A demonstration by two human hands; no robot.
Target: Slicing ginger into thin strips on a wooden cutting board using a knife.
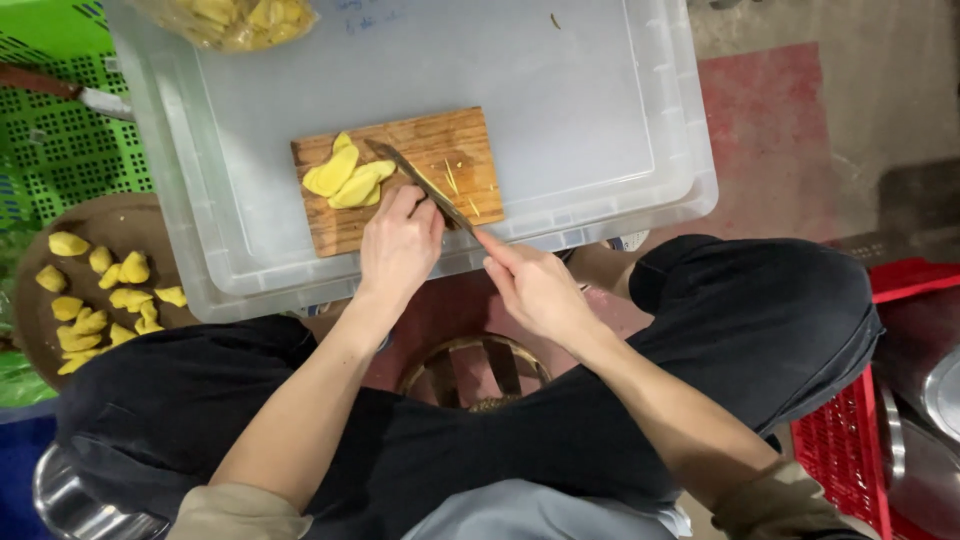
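Crate (pixel 70 120) of green plastic mesh fills the far left, with a second knife's blade (pixel 100 100) lying across it. Below it sits a round dark board (pixel 120 215) scattered with yellow peeled chunks (pixel 100 300). Next comes the clear plastic lid (pixel 600 120) of a large bin, and on its near part a small wooden cutting board (pixel 400 180). A pile of flat yellow slices (pixel 345 178) lies on the board's left half — a few thin slivers (pixel 455 182) lie to the right of the knife. The left hand (pixel 400 245) rests at the board's near edge, fingers curled and pressed together beside the slices, touching the knife (pixel 415 180). The right hand (pixel 535 290) is closed around the knife's handle, forefinger stretched along it — the blade slants up-left over the board, its tip by the slices. A red crate (pixel 850 440) stands at the far right.
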